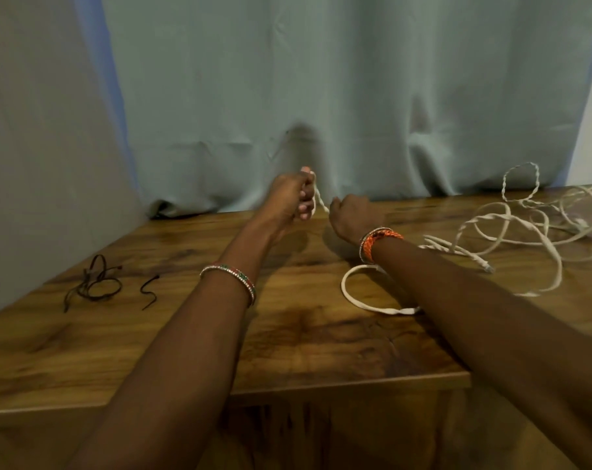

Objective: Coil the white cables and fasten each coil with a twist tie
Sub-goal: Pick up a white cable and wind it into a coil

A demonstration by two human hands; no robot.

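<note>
A pale curtain (338, 79) hangs just beyond both hands, backing the wooden table (304, 334). Right of the right hand (354, 215) sprawl tangled white cables (511, 225); one strand (320, 198) spans both hands, the left hand (293, 196) clenched around it, the right hand's grasp hidden. Far left of the left hand lie dark twist ties (99, 283).

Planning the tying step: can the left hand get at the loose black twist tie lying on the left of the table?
Probably yes, once freed: the twist tie lies in the open, but the left hand grips the white cable.
</note>
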